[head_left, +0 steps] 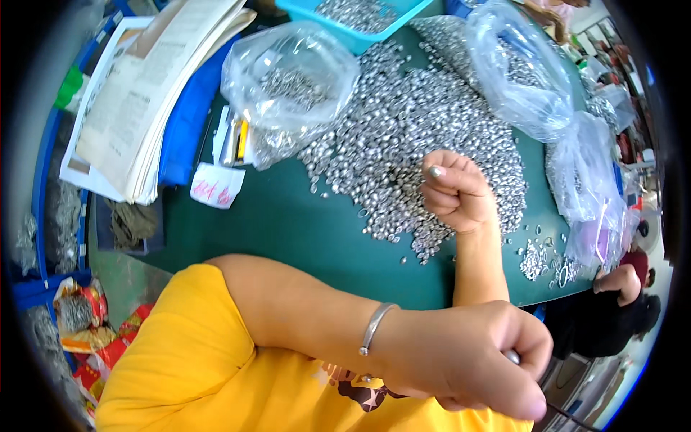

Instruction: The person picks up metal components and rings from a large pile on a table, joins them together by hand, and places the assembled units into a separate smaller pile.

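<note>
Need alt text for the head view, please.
A person's left hand fills the lower right, fingers curled around a small silvery piece, while the right hand, also curled, shows against a heap of small shiny metal parts on a green table. Behind lie clear plastic bags and a turquoise bin holding more such parts.

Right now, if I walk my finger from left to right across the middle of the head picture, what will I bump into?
Papers → note → right hand → plastic bag.
</note>
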